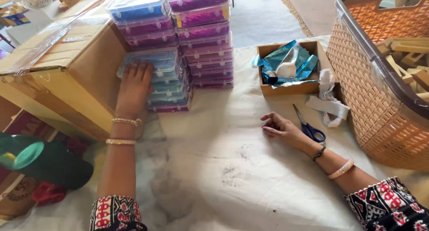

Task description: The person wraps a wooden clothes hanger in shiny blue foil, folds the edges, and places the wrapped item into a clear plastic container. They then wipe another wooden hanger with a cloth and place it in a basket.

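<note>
My left hand (134, 86) lies flat against the left side of a low stack of clear plastic boxes (167, 81) with blue, green and purple contents, touching the top box. Taller stacks of the same boxes (203, 39) rise right behind and beside it. My right hand (281, 129) rests on the white cloth (214, 168), fingers loosely curled and holding nothing. Blue-handled scissors (308, 126) lie just to the right of that hand.
A large cardboard carton (58, 56) stands at the left. A small cardboard tray (290, 86) holds blue foil and white tape. A strip of white fabric (328, 106) lies beside it. An orange woven basket (380, 101) with wooden pieces fills the right side.
</note>
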